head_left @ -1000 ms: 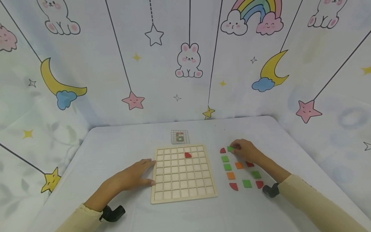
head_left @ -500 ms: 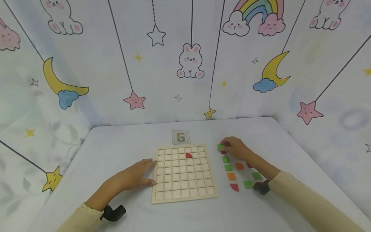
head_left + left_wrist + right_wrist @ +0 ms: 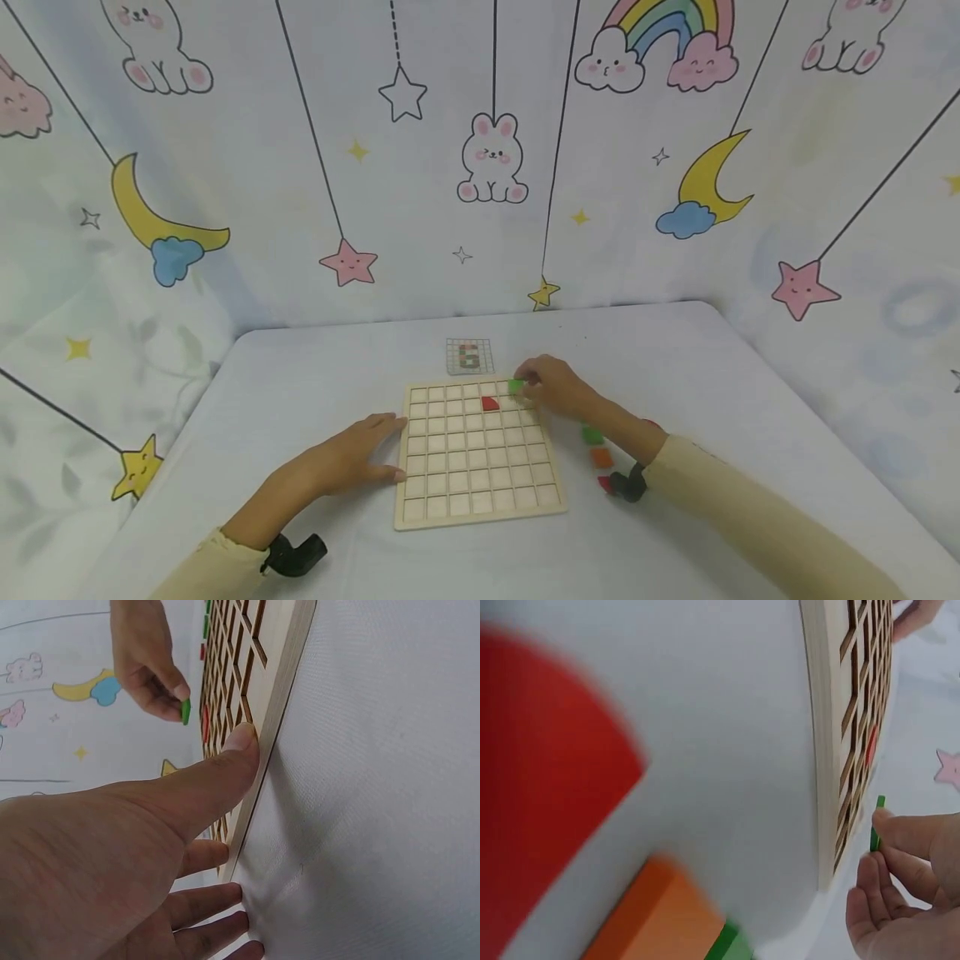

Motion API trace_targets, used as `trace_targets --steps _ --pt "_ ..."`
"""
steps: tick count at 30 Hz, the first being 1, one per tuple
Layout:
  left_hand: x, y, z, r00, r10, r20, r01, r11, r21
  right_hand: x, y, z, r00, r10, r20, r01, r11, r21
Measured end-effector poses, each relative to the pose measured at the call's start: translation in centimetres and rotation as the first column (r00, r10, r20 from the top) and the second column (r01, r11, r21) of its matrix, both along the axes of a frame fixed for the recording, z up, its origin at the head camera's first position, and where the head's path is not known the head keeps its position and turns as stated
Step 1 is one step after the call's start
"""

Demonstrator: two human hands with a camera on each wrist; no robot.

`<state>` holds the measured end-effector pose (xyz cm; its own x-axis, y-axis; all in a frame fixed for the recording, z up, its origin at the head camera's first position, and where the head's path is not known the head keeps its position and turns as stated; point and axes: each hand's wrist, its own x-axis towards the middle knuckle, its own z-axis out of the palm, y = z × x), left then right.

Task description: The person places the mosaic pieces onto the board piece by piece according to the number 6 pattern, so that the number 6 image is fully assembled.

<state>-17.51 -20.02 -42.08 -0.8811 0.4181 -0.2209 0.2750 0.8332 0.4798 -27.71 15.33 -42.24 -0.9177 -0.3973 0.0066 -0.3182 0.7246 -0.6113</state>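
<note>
A square wooden grid board (image 3: 480,454) lies on the white table. One red quarter-circle tile (image 3: 490,404) sits in a cell of its second row from the back. My right hand (image 3: 558,387) pinches a green square tile (image 3: 515,387) between thumb and fingertips, over the board's back right corner. In the right wrist view the green tile (image 3: 877,823) is held on edge. My left hand (image 3: 360,454) rests at the board's left edge with fingers spread. The left wrist view shows its thumb (image 3: 240,739) on the rim and the other fingers alongside.
Loose tiles lie right of the board, partly hidden under the right forearm: a green square (image 3: 592,435), an orange square (image 3: 602,457) and a red quarter-circle (image 3: 604,484). Behind the board lies a small pattern card (image 3: 469,357) with a gridded figure. A printed cloth backdrop (image 3: 420,208) stands behind.
My right hand has carried the green square tile leftward from the loose tiles to over the board's back right corner. The left hand has stayed at the board's left edge.
</note>
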Motion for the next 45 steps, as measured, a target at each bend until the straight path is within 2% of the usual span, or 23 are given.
trace_targets --steps 4,13,18,22,28,38,45 --pt "0.0 0.0 0.0 1.0 -0.009 -0.003 0.009 1.0 -0.005 0.4 -2.2 0.0 1.0 0.023 0.011 -0.023 1.0 -0.013" --pt "-0.2 -0.1 -0.2 1.0 0.005 -0.006 -0.006 1.0 -0.023 0.9 -5.2 -0.4 0.993 0.116 -0.024 -0.117 0.992 -0.042" --pt "-0.1 0.0 -0.1 1.0 0.004 -0.002 -0.004 1.0 -0.02 1.3 -6.1 -0.4 0.986 0.154 -0.059 -0.155 0.988 -0.001" --pt "0.0 0.0 0.0 1.0 0.0 -0.005 0.0 1.0 -0.009 1.4 -6.5 -0.4 0.985 0.163 -0.053 -0.161 0.986 0.036" --pt "-0.1 0.0 -0.1 1.0 0.012 0.0 -0.012 1.0 -0.024 1.3 -6.8 -0.5 0.981 0.19 -0.036 -0.189 0.982 0.027" --pt "-0.1 0.0 -0.1 1.0 0.01 0.007 -0.009 1.0 -0.017 1.2 -6.7 -0.8 0.963 0.252 -0.09 -0.247 0.967 0.063" --pt "-0.1 0.1 -0.1 1.0 0.015 -0.007 -0.015 0.999 -0.032 1.5 -6.8 -0.8 0.967 0.228 -0.114 -0.224 0.973 0.05"
